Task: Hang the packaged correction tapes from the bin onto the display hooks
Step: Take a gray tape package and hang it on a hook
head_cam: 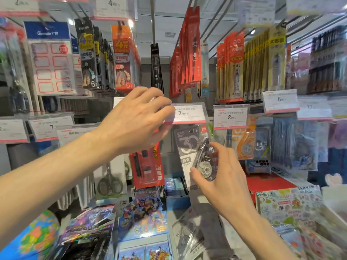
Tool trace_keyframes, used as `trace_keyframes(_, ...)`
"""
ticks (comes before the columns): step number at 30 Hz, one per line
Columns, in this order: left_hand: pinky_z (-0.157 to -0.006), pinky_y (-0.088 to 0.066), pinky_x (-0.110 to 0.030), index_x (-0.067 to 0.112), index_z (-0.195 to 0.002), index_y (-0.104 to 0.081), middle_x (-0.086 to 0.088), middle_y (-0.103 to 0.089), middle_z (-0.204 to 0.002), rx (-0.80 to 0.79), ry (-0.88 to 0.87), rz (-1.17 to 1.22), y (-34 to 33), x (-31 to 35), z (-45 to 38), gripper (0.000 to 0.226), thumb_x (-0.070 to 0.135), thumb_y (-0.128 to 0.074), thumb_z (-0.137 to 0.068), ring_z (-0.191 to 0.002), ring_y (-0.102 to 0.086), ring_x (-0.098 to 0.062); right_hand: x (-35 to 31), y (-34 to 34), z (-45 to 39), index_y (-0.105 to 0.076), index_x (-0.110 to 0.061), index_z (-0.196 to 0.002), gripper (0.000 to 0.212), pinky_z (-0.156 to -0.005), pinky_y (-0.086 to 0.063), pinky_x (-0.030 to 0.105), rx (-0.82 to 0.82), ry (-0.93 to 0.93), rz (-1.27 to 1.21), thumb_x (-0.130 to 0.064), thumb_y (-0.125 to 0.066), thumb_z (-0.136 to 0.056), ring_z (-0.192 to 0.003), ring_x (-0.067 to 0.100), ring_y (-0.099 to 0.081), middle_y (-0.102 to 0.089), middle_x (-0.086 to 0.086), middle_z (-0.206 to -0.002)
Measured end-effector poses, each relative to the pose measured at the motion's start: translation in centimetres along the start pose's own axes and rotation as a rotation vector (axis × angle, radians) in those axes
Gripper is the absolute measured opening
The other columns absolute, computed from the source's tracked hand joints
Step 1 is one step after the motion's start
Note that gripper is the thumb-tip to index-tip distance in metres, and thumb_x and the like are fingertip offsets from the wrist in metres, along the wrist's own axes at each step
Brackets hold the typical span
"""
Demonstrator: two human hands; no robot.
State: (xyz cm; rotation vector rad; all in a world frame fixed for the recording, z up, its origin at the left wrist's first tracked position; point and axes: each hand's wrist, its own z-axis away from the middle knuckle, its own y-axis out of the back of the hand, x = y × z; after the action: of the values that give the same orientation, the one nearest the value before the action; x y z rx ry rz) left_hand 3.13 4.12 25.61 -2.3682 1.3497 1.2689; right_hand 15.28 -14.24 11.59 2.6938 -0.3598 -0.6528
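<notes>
A grey packaged correction tape (189, 147) with a big "30" hangs below the 7.90 price tag (189, 113) in the middle of the display. My right hand (223, 182) grips its lower part, thumb and fingers around the clear blister. My left hand (137, 119) reaches up to the left end of that price tag holder, fingers curled on its edge. The hook itself is hidden behind the tag. Another grey correction tape package (189, 235) lies lower down, near the bottom centre. An orange correction tape (244, 143) hangs under the 8.00 tag (231, 117).
Hooks full of packaged stationery surround the spot: red packs (187, 53) above, yellow packs (262, 62) upper right, a red pack (146, 166) and scissors (109, 182) at left. Sticker sheets (289, 207) and card packs (142, 218) lie on the shelf below.
</notes>
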Motion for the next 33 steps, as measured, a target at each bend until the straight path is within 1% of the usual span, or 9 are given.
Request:
trace_keyframes(4, -0.089, -0.045, -0.043, 0.013, -0.115, -0.064, -0.003, -0.07, -0.12, 0.008, -0.007, 0.096, 0.2, -0.7, -0.3, 0.034, 0.034, -0.038, -0.106, -0.114, -0.058, -0.03, -0.3, -0.1, -0.5, -0.036, -0.021, -0.144, 0.074, -0.097, -0.04, 0.025, 0.007, 0.019, 0.008, -0.044, -0.071, -0.083, -0.12, 0.014, -0.047, -0.047, -0.003, -0.128)
trace_keyframes(7, -0.083, -0.045, -0.043, 0.012, -0.118, -0.064, -0.004, -0.071, -0.116, 0.018, 0.008, 0.144, 0.3, -1.0, -0.5, 0.038, 0.032, -0.034, -0.108, -0.11, -0.058, -0.03, -0.6, -0.3, -0.9, -0.037, -0.021, -0.144, 0.074, -0.098, -0.04, 0.027, 0.009, 0.027, 0.016, -0.043, -0.071, -0.082, -0.121, 0.015, -0.047, -0.046, -0.002, -0.129)
trace_keyframes(11, -0.079, -0.044, -0.042, 0.014, -0.121, -0.063, -0.002, -0.072, -0.112, 0.016, 0.022, 0.177, 0.2, -1.3, -0.6, 0.038, 0.032, -0.033, -0.108, -0.108, -0.058, -0.029, -1.2, -0.7, -1.5, -0.035, -0.021, -0.144, 0.074, -0.099, -0.041, 0.03, 0.018, 0.031, 0.017, -0.044, -0.07, -0.083, -0.121, 0.017, -0.047, -0.046, -0.001, -0.129)
trace_keyframes(13, -0.079, -0.044, -0.041, 0.014, -0.121, -0.063, -0.002, -0.072, -0.112, 0.012, 0.025, 0.183, 0.2, -1.2, -0.6, 0.038, 0.033, -0.032, -0.108, -0.107, -0.058, -0.028, -1.5, -1.0, -1.9, -0.035, -0.021, -0.144, 0.074, -0.098, -0.043, 0.032, 0.032, 0.028, 0.03, -0.045, -0.069, -0.083, -0.119, 0.019, -0.048, -0.047, 0.0, -0.126)
trace_keyframes(16, -0.079, -0.043, -0.04, 0.015, -0.122, -0.063, -0.001, -0.071, -0.112, 0.004, 0.037, 0.189, 0.2, -1.2, -0.6, 0.038, 0.033, -0.032, -0.108, -0.108, -0.058, -0.027, -1.8, -1.6, -2.5, -0.035, -0.021, -0.144, 0.075, -0.091, -0.045, 0.036, 0.035, 0.022, 0.077, -0.048, -0.068, -0.083, -0.111, 0.023, -0.051, -0.046, 0.001, -0.121)
trace_keyframes(19, -0.079, -0.042, -0.039, 0.015, -0.122, -0.063, -0.001, -0.071, -0.113, -0.006, 0.041, 0.192, 0.3, -1.0, -0.5, 0.038, 0.033, -0.034, -0.107, -0.108, -0.058, -0.027, -2.0, -2.0, -2.8, -0.034, -0.023, -0.146, 0.076, -0.088, -0.048, 0.039, 0.027, 0.008, 0.079, -0.05, -0.067, -0.083, -0.106, 0.024, -0.052, -0.044, 0.001, -0.117)
trace_keyframes(26, -0.078, -0.048, -0.045, 0.014, -0.122, -0.063, -0.002, -0.071, -0.114, -0.017, 0.046, 0.197, 0.5, -1.1, -0.4, 0.038, 0.032, -0.034, -0.107, -0.107, -0.059, -0.029, -2.2, -2.8, -3.2, -0.043, -0.018, -0.134, 0.066, -0.079, -0.043, 0.036, 0.038, -0.016, 0.1, -0.052, -0.067, -0.082, -0.103, 0.027, -0.052, -0.044, 0.002, -0.115)
trace_keyframes(30, -0.078, -0.047, -0.044, 0.014, -0.122, -0.064, -0.002, -0.071, -0.115, -0.014, 0.049, 0.202, 0.5, -1.1, -0.4, 0.039, 0.032, -0.033, -0.107, -0.107, -0.059, -0.029, -2.4, -3.0, -3.5, -0.042, -0.019, -0.133, 0.064, -0.08, -0.045, 0.035, 0.039, -0.015, 0.1, -0.051, -0.066, -0.083, -0.103, 0.026, -0.051, -0.044, 0.003, -0.115)
trace_keyframes(33, -0.077, -0.044, -0.039, 0.014, -0.123, -0.063, -0.001, -0.071, -0.115, -0.013, 0.05, 0.202, 0.5, -1.1, -0.4, 0.04, 0.034, -0.032, -0.107, -0.106, -0.059, -0.027, -2.4, -3.3, -3.7, -0.044, -0.018, -0.13, 0.062, -0.078, -0.046, 0.035, 0.027, -0.023, 0.109, -0.052, -0.066, -0.083, -0.102, 0.025, -0.051, -0.044, 0.003, -0.113)
